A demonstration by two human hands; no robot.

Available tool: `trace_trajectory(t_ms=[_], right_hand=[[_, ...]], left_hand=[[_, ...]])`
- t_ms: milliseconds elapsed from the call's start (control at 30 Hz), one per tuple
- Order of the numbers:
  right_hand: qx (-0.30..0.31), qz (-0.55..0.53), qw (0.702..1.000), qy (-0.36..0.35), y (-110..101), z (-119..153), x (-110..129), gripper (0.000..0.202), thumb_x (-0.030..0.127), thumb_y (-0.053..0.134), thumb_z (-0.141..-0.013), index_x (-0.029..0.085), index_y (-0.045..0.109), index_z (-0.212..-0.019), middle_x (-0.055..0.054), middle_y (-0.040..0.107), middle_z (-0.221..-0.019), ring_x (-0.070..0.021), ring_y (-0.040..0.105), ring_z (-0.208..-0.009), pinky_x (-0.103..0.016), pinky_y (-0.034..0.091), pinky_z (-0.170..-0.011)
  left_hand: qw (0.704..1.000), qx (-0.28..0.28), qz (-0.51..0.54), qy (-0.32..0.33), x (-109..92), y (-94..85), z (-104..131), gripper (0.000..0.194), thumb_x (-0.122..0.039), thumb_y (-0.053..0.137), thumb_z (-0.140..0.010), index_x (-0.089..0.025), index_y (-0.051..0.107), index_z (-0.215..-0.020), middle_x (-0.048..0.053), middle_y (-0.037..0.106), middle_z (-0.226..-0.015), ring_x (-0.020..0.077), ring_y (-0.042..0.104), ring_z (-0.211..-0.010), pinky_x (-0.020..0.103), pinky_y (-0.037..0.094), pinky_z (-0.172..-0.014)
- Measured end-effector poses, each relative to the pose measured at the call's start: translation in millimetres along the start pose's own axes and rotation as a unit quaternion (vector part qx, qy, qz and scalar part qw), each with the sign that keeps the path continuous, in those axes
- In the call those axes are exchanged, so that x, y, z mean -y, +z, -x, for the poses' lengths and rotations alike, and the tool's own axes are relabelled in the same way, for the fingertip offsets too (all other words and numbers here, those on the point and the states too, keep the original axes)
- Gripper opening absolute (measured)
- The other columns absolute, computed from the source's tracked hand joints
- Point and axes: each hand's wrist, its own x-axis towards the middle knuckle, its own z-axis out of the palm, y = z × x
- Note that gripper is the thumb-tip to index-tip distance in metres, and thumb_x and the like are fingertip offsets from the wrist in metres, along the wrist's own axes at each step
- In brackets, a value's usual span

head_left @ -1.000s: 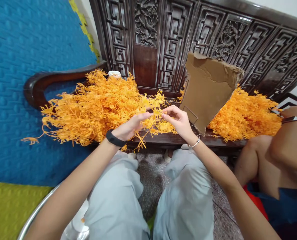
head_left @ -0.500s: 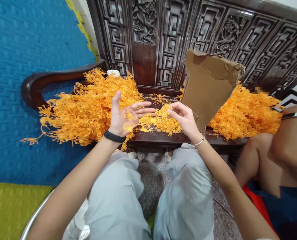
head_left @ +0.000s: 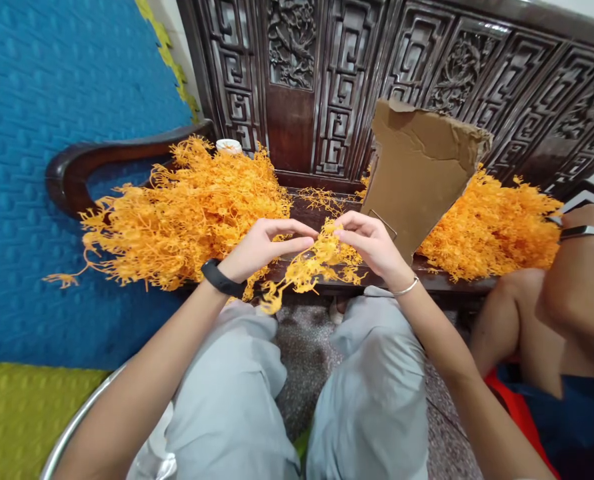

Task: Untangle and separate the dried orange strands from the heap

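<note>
An orange plastic sprig (head_left: 309, 268), lacy and many-branched, hangs between my two hands above the bench edge. My right hand (head_left: 374, 243) pinches its upper end between thumb and fingers. From the other side, my left hand (head_left: 264, 248) reaches in palm down, its thumb and fingertips drawn together at the sprig's upper left edge. The sprig's loose tip droops toward the lower left, over the gap between my knees. To the left of my left hand lies a big heap of similar orange sprigs (head_left: 187, 213).
A brown cardboard piece (head_left: 417, 173) stands upright right of my hands, with another orange heap (head_left: 497, 227) behind it. The dark carved bench (head_left: 291, 127) has a curved armrest (head_left: 59, 177). A white cup-like object (head_left: 228, 145) sits behind the left heap. At right, a person's arm (head_left: 577, 273) is close.
My left hand has turned from an open, upward palm to palm down, its fingers closing at the sprig. The sprig's free end has dropped from over that palm to hang lower.
</note>
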Motion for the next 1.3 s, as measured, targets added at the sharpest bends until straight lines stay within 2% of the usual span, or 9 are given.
trace_trajectory(t_ms=[100,300,467,533,633,767,967,1167,1300], right_hand=[[0.001,-0.009,1.000,0.028,-1,-1,0,0.010,0.028,0.068,-0.072,0.019,0.063,-0.075,0.002,0.060,-0.068,-0.0091,0.056,-0.058,-0.025,0.049,-0.061],[0.034,-0.042,0.994,0.091,-3,-1,3,0.013,0.027,0.071,-0.069,0.017,0.064,-0.073,0.002,0.061,-0.069,-0.0084,0.057,-0.056,-0.025,0.048,-0.059],[0.112,0.073,0.987,0.092,-4,2,7,0.021,0.035,0.065,-0.074,0.015,0.064,-0.066,0.000,0.061,-0.062,-0.0097,0.057,-0.058,-0.025,0.047,-0.061],[0.123,0.128,0.981,0.074,-2,2,7,0.032,0.041,0.059,-0.078,0.014,0.064,-0.062,-0.002,0.062,-0.062,-0.0098,0.056,-0.059,-0.025,0.046,-0.060],[0.074,0.125,0.989,0.034,2,1,5,0.036,0.048,0.053,-0.081,0.014,0.063,-0.071,-0.002,0.062,-0.065,-0.0094,0.056,-0.058,-0.025,0.047,-0.060],[0.035,0.120,0.992,0.017,6,1,2,0.029,0.041,0.066,-0.073,0.017,0.060,-0.088,0.000,0.062,-0.075,-0.0091,0.057,-0.064,-0.024,0.048,-0.063],[0.092,0.113,0.988,0.049,4,2,0,0.018,0.032,0.067,-0.074,0.014,0.065,-0.079,-0.002,0.065,-0.074,-0.0088,0.057,-0.062,-0.024,0.048,-0.061],[0.053,0.069,0.995,0.043,-3,0,0,0.011,0.025,0.069,-0.072,0.015,0.068,-0.077,-0.001,0.067,-0.070,-0.0086,0.058,-0.060,-0.023,0.048,-0.060],[0.007,0.054,0.998,0.017,-4,0,-2,0.009,0.024,0.068,-0.072,0.017,0.068,-0.077,0.001,0.064,-0.066,-0.0088,0.057,-0.059,-0.024,0.047,-0.060]], left_hand=[[1.000,-0.008,-0.003,0.024,-1,-0.1,3,0.026,-0.039,0.069,-0.068,-0.018,0.071,-0.083,0.005,0.070,-0.087,0.0181,0.062,-0.083,0.029,0.046,-0.081],[0.997,0.038,-0.042,0.052,0,3.9,3,0.020,-0.033,0.072,-0.066,-0.016,0.069,-0.076,0.004,0.067,-0.084,0.0156,0.059,-0.081,0.027,0.045,-0.079],[0.997,-0.055,0.039,0.023,5,4.4,0,0.019,-0.032,0.071,-0.066,-0.015,0.067,-0.072,0.003,0.067,-0.079,0.0137,0.059,-0.075,0.026,0.047,-0.076],[0.997,-0.059,0.046,0.024,7,4.1,-1,0.019,-0.031,0.072,-0.064,-0.014,0.066,-0.069,0.002,0.067,-0.076,0.0127,0.059,-0.072,0.025,0.047,-0.073],[0.999,-0.019,0.025,0.002,6,6.3,0,0.019,-0.031,0.069,-0.067,-0.014,0.064,-0.066,0.000,0.062,-0.064,0.0101,0.056,-0.061,0.023,0.046,-0.064],[0.999,0.013,-0.042,-0.021,-1,13.5,3,0.019,-0.031,0.068,-0.066,-0.012,0.063,-0.065,-0.001,0.058,-0.058,0.0080,0.050,-0.053,0.022,0.041,-0.055],[0.993,0.032,-0.113,-0.004,-3,17.7,4,0.021,-0.032,0.065,-0.068,-0.011,0.064,-0.068,0.003,0.062,-0.067,0.0113,0.053,-0.062,0.023,0.041,-0.059],[0.993,0.047,-0.108,-0.024,-5,17.6,3,0.026,-0.037,0.065,-0.069,-0.012,0.063,-0.075,0.001,0.059,-0.065,0.0100,0.050,-0.059,0.023,0.040,-0.058],[0.996,0.045,-0.079,0.007,-6,17.3,1,0.028,-0.039,0.053,-0.079,-0.013,0.060,-0.070,-0.003,0.050,-0.057,0.0080,0.045,-0.054,0.022,0.037,-0.055]])
